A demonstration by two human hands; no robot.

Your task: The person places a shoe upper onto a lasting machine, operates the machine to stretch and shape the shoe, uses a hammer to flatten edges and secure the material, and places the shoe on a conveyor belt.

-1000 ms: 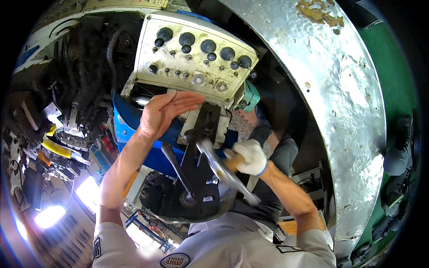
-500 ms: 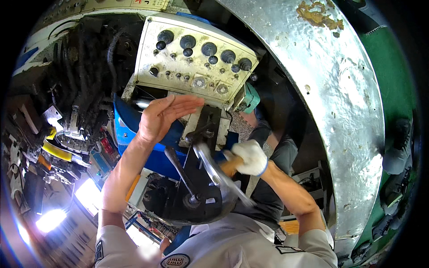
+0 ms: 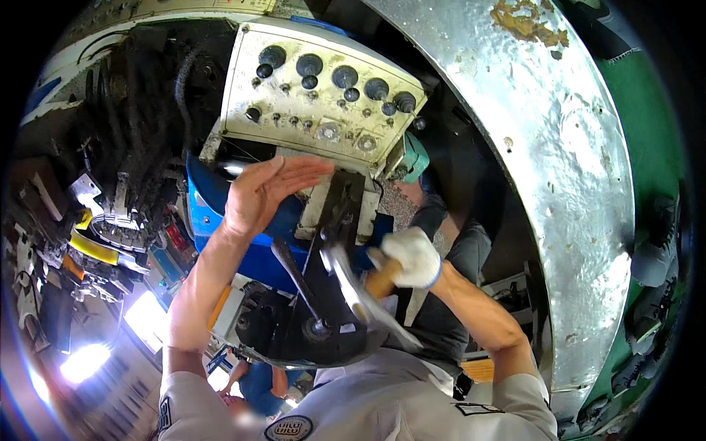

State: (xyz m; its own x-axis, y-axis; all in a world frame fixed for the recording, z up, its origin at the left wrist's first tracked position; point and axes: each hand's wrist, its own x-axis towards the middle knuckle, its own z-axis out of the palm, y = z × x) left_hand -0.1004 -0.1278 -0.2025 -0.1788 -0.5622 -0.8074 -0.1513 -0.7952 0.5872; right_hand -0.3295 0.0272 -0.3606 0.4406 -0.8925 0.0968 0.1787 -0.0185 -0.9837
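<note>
My left hand [image 3: 257,195] is bare and open, its fingers stretched to the right and held together, holding nothing. It is over a blue machine part [image 3: 206,209], just below the control panel. My right hand [image 3: 413,257], in a white work glove, is closed round the wooden handle of a hammer [image 3: 358,295]. The hammer's long, narrow metal head is blurred by motion. Under it lies a dark metal machine bed [image 3: 294,334] with a lever [image 3: 296,278] standing on it. Whether the hammer head touches the bed I cannot tell.
Ahead is a cream control panel [image 3: 323,95] with black joysticks and knobs. A large curved, dented metal sheet [image 3: 551,184] arches along the right. Dark hoses and a yellow-handled tool [image 3: 93,248] are at left. A person in blue [image 3: 261,386] is at the lower left.
The hammer head has shifted slightly, still smeared by motion. Both hands are nearly where they were. More of the person in blue shows beyond the machine bed.
</note>
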